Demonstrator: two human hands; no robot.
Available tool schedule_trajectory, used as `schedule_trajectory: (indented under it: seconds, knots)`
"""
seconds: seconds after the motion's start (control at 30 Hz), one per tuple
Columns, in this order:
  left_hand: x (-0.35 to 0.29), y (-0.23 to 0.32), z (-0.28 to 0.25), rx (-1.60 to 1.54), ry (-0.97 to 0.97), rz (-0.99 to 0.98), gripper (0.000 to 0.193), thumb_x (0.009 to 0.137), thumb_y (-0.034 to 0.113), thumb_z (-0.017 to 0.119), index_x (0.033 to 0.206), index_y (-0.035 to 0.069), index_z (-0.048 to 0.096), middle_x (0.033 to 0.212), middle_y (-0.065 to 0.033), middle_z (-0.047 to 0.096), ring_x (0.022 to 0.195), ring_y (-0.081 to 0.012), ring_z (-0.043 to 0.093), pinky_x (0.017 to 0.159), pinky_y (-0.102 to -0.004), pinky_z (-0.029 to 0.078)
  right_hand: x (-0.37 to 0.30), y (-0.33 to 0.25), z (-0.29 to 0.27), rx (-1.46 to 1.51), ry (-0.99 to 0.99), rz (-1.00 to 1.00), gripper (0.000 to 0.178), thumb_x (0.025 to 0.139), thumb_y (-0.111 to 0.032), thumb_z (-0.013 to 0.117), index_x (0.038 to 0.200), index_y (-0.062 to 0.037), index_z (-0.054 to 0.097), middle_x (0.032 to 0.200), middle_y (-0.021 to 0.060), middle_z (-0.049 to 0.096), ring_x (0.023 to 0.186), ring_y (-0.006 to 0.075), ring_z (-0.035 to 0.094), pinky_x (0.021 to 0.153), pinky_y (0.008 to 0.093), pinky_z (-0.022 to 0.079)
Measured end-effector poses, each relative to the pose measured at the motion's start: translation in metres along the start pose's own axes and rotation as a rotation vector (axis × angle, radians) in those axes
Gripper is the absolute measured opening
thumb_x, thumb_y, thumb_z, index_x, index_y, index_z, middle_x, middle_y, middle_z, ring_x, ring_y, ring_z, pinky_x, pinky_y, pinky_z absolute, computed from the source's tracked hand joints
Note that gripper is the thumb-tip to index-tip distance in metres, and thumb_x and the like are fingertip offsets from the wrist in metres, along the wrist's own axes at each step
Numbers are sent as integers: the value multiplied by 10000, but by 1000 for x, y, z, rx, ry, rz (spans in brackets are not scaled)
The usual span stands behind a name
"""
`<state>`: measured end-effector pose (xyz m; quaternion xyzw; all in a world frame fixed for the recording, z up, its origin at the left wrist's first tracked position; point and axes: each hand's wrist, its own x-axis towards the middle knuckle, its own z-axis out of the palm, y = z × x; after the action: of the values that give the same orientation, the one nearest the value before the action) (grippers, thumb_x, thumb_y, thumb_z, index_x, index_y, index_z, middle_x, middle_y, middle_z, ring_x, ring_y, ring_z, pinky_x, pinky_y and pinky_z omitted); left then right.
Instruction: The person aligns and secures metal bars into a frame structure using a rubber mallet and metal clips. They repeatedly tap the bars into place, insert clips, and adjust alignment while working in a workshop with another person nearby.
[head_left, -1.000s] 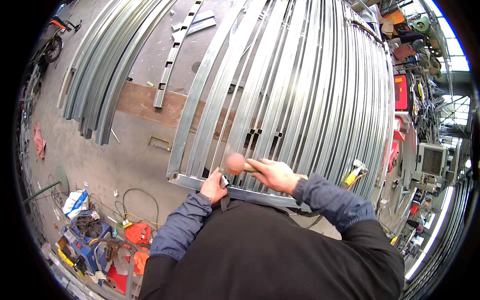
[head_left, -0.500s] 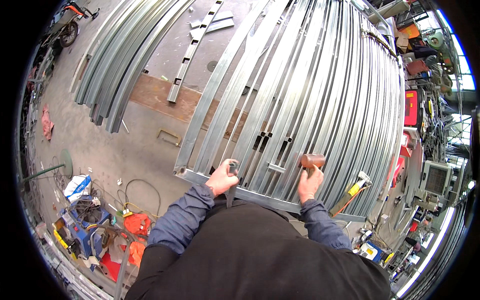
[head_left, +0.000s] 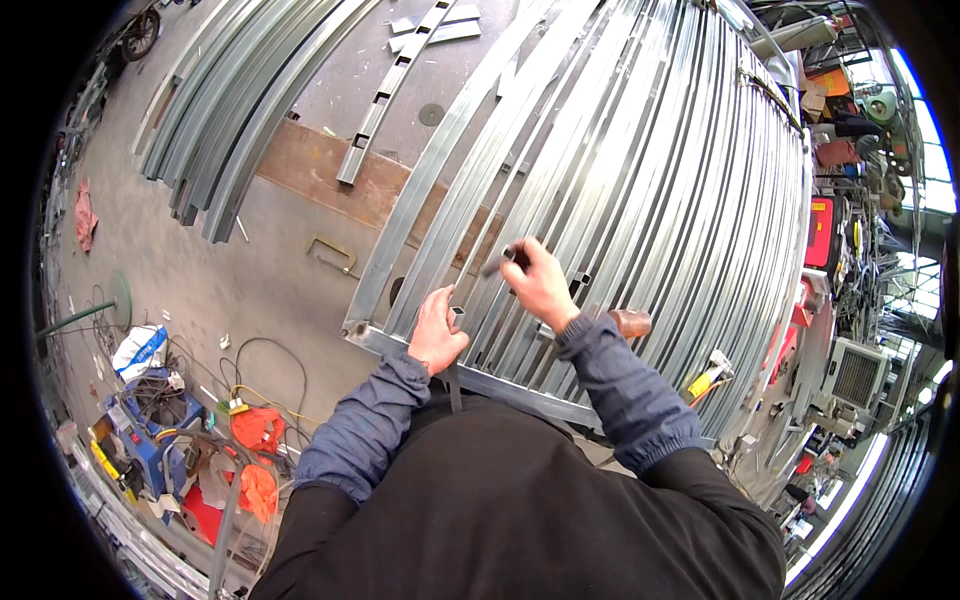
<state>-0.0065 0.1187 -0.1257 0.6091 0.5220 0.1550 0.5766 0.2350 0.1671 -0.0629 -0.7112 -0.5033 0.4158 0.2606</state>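
My left hand is closed around a square metal tube, held upright with its hollow end showing at the near edge of a panel of long galvanized steel tubes. Up and to the right, my right hand pinches a short dark metal piece over the panel; its kind is hard to make out. Beside my right forearm a mallet with a brown head lies on the tubes, its handle hidden. Just right of my right hand sits a small square tube end.
A yellow-handled hammer lies on the panel's near right. Left of the panel are a clamp on the floor, a slotted tube and stacked channels. Cables and a blue machine stand at the lower left.
My right hand has left the mallet and moved up and left, now with a short dark metal piece in it. My left hand has shifted slightly left and still holds the tube.
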Motion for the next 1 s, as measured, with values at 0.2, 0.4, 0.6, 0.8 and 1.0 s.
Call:
schedule_trajectory:
  seconds: [0.2,0.4,0.6,0.8,1.0]
  knots:
    - [-8,-25,23,155,21,-25,929,760,34,660,1604,-78,290,1634,-279,368,1528,-433,351,1270,-432,314,46,32,29,-198,137,-115,285,858,-151,726,1073,20,652,909,182,683,829,326,680,790,414,554]
    - [-6,-33,30,187,45,-1,915,787,68,679,1603,-77,290,1607,-282,395,1493,-443,384,1262,-467,319,45,42,34,-508,26,-217,299,854,-202,742,1092,-48,649,1077,160,646,1093,389,626,925,485,534]
    - [-4,-29,31,175,37,-44,975,751,123,715,1616,-47,298,1582,-261,420,1462,-435,416,1233,-473,353,49,35,40,-590,-10,-263,277,843,-173,730,1077,-47,653,1085,160,644,1083,392,622,961,475,529]
    - [-2,-26,30,178,38,-49,999,744,138,722,1631,-24,294,1565,-253,425,1446,-441,420,1207,-499,371,59,33,41,-615,-84,-215,268,846,-146,707,1085,-33,666,1100,181,650,1084,397,627,981,478,522]
    - [-2,-23,31,168,21,-125,1074,762,156,729,1677,11,185,1588,-244,391,1483,-438,368,1210,-539,340,34,14,38,-632,-16,-304,394,844,-144,742,1194,3,639,1144,220,616,1134,396,607,986,474,519]
